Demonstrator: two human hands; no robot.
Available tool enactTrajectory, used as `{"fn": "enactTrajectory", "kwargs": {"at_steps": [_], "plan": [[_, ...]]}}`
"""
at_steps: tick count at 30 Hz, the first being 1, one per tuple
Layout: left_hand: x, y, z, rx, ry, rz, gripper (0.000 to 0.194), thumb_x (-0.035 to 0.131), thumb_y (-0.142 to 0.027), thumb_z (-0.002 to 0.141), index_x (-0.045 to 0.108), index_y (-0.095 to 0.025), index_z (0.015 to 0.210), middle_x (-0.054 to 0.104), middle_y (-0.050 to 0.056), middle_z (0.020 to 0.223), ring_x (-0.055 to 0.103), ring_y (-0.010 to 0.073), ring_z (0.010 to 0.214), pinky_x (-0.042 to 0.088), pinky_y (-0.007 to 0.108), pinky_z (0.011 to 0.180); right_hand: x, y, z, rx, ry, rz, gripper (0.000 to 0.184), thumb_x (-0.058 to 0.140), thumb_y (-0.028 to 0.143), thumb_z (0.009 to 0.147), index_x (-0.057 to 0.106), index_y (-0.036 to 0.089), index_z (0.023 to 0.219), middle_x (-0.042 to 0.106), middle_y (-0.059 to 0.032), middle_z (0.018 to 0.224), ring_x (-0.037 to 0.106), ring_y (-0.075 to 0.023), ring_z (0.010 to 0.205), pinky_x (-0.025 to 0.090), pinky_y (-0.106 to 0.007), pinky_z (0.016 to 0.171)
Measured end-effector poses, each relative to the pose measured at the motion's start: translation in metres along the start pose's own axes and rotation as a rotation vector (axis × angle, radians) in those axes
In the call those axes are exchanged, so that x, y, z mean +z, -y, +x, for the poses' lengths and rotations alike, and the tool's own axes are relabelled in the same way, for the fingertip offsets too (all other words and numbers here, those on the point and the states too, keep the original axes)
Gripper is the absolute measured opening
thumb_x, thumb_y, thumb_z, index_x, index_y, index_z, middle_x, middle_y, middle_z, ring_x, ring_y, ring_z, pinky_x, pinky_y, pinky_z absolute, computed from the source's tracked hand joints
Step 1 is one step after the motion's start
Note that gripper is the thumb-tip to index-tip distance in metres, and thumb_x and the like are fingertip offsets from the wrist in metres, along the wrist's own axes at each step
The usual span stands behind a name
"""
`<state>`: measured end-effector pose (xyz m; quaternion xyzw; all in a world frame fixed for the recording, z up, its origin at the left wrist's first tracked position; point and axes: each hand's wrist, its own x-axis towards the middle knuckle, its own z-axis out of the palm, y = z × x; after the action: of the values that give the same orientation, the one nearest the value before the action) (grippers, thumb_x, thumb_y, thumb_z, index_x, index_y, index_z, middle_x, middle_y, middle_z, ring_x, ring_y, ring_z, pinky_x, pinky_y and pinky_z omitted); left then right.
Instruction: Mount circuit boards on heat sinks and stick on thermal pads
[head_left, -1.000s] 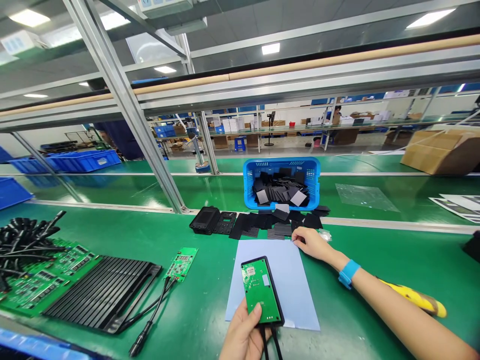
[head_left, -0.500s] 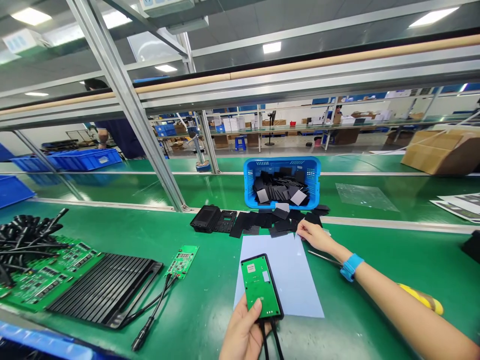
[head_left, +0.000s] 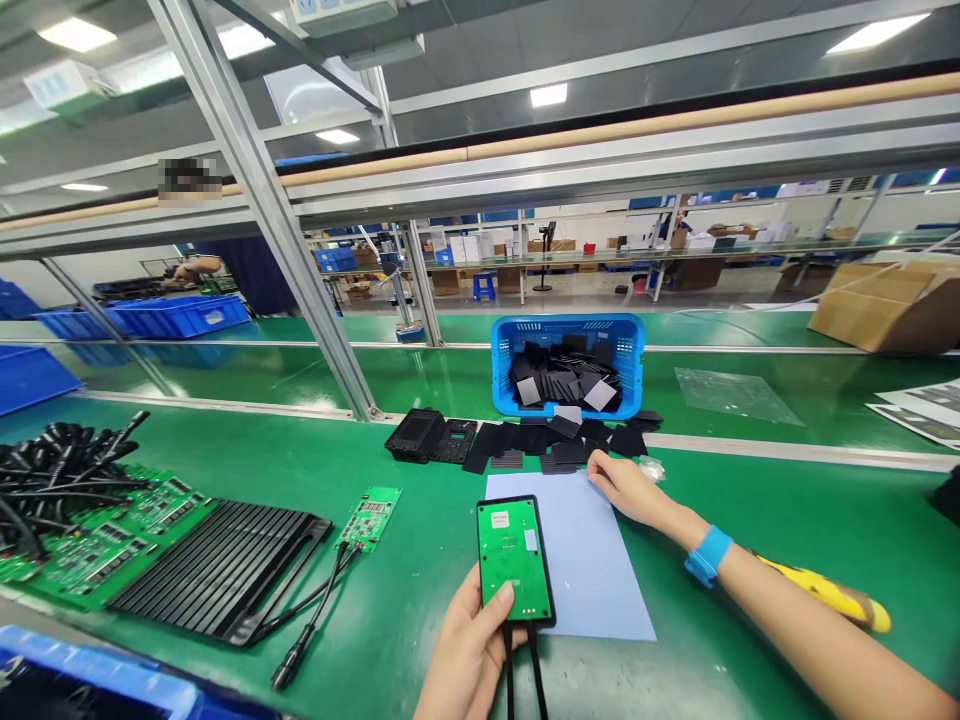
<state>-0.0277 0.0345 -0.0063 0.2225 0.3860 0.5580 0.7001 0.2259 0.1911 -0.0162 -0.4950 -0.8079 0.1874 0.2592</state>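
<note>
My left hand (head_left: 476,630) is closed around the lower end of a green circuit board (head_left: 514,560) seated in a black housing, thumb on the board's face. Two black cables (head_left: 537,665) hang from its bottom end. The board is held over a pale blue-white sheet (head_left: 589,565) on the green bench. At the sheet's upper right edge, my right hand (head_left: 622,487) has its fingers pressed together; whatever is between them is too small to make out. Thin black pieces (head_left: 525,438) lie just beyond those fingertips. A small clear plastic scrap (head_left: 652,467) shows behind the hand.
A blue basket (head_left: 568,325) of black pieces stands behind, beside an opened black case (head_left: 415,436). Left are a ribbed black panel (head_left: 221,570), loose boards (head_left: 373,517) and bundled cables (head_left: 67,475). A yellow-handled tool (head_left: 829,592) lies under my right forearm. A metal post (head_left: 262,200) rises at left.
My left hand and the circuit board have shifted slightly left, and the board stands straighter. My right hand has moved slightly down along the sheet's edge. A background person's arm is now extended.
</note>
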Motion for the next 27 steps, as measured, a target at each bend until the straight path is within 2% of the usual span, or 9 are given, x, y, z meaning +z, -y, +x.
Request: {"fn": "enactTrajectory", "kwargs": {"at_steps": [4, 8, 11, 16, 20, 23, 27], "plan": [[-0.011, -0.002, 0.000, 0.004, -0.045, 0.055, 0.050, 0.083, -0.033, 0.067, 0.067, -0.017, 0.113, 0.075, 0.011, 0.100, 0.070, 0.0228, 0.080, 0.051, 0.027, 0.060, 0.010, 0.014, -0.004, -0.025, 0.012, 0.019, 0.012, 0.041, 0.020, 0.089, 0.044, 0.024, 0.078, 0.051, 0.0035, 0.063, 0.050, -0.0164, 0.056, 0.035, -0.027, 0.055], [-0.021, -0.004, -0.001, 0.006, -0.095, 0.071, 0.055, 0.084, -0.033, 0.065, 0.067, -0.017, 0.115, 0.075, 0.012, 0.100, 0.070, 0.0267, 0.087, 0.053, 0.031, 0.067, 0.016, 0.025, -0.005, -0.062, -0.037, 0.034, 0.012, 0.044, 0.017, 0.086, 0.046, 0.023, 0.075, 0.056, -0.0020, 0.077, 0.054, -0.0197, 0.071, 0.041, -0.030, 0.065], [-0.024, -0.007, -0.001, 0.010, -0.090, 0.066, 0.052, 0.083, -0.033, 0.066, 0.068, -0.016, 0.113, 0.075, 0.012, 0.101, 0.070, 0.0277, 0.089, 0.054, 0.033, 0.071, 0.016, 0.023, -0.002, -0.054, -0.098, 0.062, 0.010, 0.047, 0.019, 0.084, 0.048, 0.023, 0.074, 0.056, -0.0040, 0.082, 0.053, -0.0217, 0.077, 0.042, -0.034, 0.071], [-0.025, -0.011, -0.001, 0.010, -0.082, 0.077, 0.050, 0.081, -0.032, 0.069, 0.067, -0.016, 0.114, 0.075, 0.012, 0.101, 0.071, 0.0244, 0.081, 0.052, 0.030, 0.063, 0.011, -0.001, 0.002, 0.103, -0.213, 0.194, 0.015, 0.049, 0.033, 0.081, 0.047, 0.024, 0.069, 0.056, -0.0012, 0.065, 0.054, -0.0200, 0.061, 0.048, -0.036, 0.062], [-0.026, -0.018, 0.000, 0.008, -0.093, 0.093, 0.051, 0.081, -0.030, 0.070, 0.065, -0.017, 0.116, 0.074, 0.010, 0.102, 0.070, 0.0229, 0.082, 0.051, 0.027, 0.061, 0.000, -0.009, -0.004, 0.220, -0.303, 0.374, 0.031, 0.048, 0.053, 0.081, 0.046, 0.023, 0.075, 0.059, -0.0027, 0.066, 0.062, -0.0205, 0.064, 0.052, -0.032, 0.054], [-0.025, -0.022, 0.001, 0.067, -0.149, 0.093, 0.053, 0.083, -0.029, 0.067, 0.064, -0.020, 0.117, 0.074, 0.007, 0.102, 0.068, 0.0195, 0.081, 0.050, 0.025, 0.061, -0.012, 0.004, -0.016, 0.245, -0.315, 0.487, 0.041, 0.053, 0.063, 0.079, 0.050, 0.022, 0.083, 0.061, -0.0035, 0.071, 0.065, -0.0204, 0.068, 0.053, -0.028, 0.052], [-0.015, -0.019, 0.002, 0.192, -0.226, 0.068, 0.055, 0.080, -0.032, 0.072, 0.060, -0.024, 0.123, 0.073, 0.004, 0.106, 0.066, 0.0161, 0.084, 0.049, 0.022, 0.065, -0.023, 0.039, -0.039, 0.233, -0.259, 0.572, 0.048, 0.059, 0.066, 0.078, 0.057, 0.019, 0.092, 0.063, -0.0040, 0.073, 0.062, -0.0183, 0.063, 0.053, -0.027, 0.049]]}}
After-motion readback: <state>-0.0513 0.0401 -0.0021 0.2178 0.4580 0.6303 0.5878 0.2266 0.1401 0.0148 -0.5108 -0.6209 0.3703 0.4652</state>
